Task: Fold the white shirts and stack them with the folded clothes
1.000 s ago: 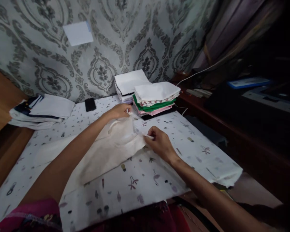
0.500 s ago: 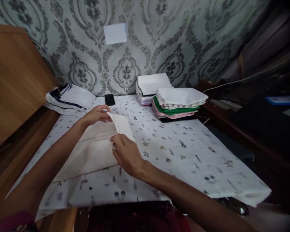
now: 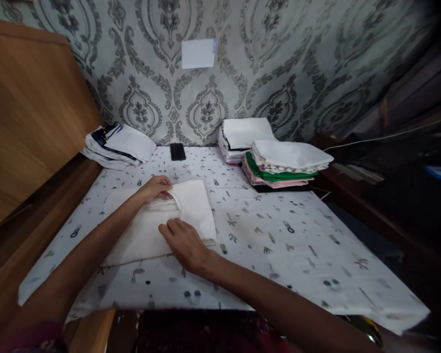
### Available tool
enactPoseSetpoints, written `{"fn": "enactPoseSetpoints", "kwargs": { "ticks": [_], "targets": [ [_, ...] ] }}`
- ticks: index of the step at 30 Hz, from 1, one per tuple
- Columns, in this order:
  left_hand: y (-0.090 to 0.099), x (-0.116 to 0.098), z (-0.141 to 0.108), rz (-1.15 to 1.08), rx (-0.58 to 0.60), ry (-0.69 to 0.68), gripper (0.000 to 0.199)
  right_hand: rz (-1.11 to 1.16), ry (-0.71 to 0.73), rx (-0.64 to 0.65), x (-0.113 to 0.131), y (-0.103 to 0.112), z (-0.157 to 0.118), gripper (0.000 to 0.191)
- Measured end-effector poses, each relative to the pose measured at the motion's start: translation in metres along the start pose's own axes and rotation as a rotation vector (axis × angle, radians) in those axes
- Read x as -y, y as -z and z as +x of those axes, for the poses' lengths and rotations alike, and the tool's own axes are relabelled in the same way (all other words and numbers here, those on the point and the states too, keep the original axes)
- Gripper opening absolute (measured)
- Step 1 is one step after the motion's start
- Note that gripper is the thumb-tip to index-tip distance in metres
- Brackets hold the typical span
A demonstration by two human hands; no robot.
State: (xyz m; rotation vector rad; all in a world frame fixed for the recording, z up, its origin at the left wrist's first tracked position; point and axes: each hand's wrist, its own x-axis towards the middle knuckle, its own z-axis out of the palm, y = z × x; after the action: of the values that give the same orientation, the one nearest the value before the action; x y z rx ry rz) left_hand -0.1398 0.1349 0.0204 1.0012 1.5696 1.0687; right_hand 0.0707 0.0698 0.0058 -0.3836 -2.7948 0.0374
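Note:
A white cloth garment [image 3: 141,238] lies on the patterned table cover, partly folded, with a curved edge like a neckline near its right end. My left hand [image 3: 156,189] pinches the far side of that curved edge between thumb and fingers. On the near side, my right hand [image 3: 185,245] has its fingers curled closed on the garment's edge, the fingertips hidden beneath the hand. The folded-over part [image 3: 200,208] spreads flat to the right of both hands.
Folded clothes [image 3: 288,164] with white, green and pink layers are stacked at the back right, beside another stack [image 3: 246,135]. A third stack [image 3: 123,144] is at the back left by a wooden cabinet [image 3: 33,117]. A black phone [image 3: 177,152] lies near the wall.
The garment's raised right end has come down and now lies flatter to the right, showing the curved edge. Both hands have lowered with it. The camera view has shifted slightly left.

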Motion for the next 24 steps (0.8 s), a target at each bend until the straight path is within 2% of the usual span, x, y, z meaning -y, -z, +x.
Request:
{"fn": "enactPoseSetpoints", "kwargs": {
  "ticks": [3, 8, 11, 13, 16, 18, 19, 21, 24],
  "targets": [
    [-0.004, 0.003, 0.000, 0.277, -0.047, -0.071, 0.011, -0.017, 0.025, -0.002, 0.000, -0.005, -0.006, 0.022],
    [-0.011, -0.002, -0.008, 0.994, -0.182, -0.261, 0.007, 0.068, 0.032, 0.016, 0.000, -0.001, -0.015, 0.021],
    [-0.016, -0.008, -0.016, 1.188, -0.202, -0.301, 0.013, 0.194, 0.012, -0.013, -0.004, 0.013, -0.021, 0.019],
    [-0.022, -0.011, -0.023, 1.252, -0.207, -0.340, 0.020, 0.279, -0.018, -0.105, -0.014, 0.022, -0.025, 0.019],
    [-0.037, -0.011, -0.037, 1.260, -0.197, -0.417, 0.038, 0.390, -0.152, -0.281, -0.047, 0.033, -0.025, 0.021],
    [-0.052, -0.006, -0.048, 1.228, -0.130, -0.445, 0.055, 0.438, -0.293, -0.329, -0.080, 0.036, -0.019, 0.022],
    [-0.060, -0.002, -0.052, 1.214, -0.087, -0.450, 0.065, 0.447, -0.367, -0.320, -0.098, 0.037, -0.013, 0.022],
    [-0.073, 0.005, -0.058, 1.203, -0.028, -0.450, 0.084, 0.442, -0.509, -0.218, -0.135, 0.037, 0.004, 0.023],
    [-0.083, 0.015, -0.057, 1.226, -0.046, -0.413, 0.101, 0.463, -0.628, -0.012, -0.177, 0.030, 0.034, 0.031]
  ]
}}
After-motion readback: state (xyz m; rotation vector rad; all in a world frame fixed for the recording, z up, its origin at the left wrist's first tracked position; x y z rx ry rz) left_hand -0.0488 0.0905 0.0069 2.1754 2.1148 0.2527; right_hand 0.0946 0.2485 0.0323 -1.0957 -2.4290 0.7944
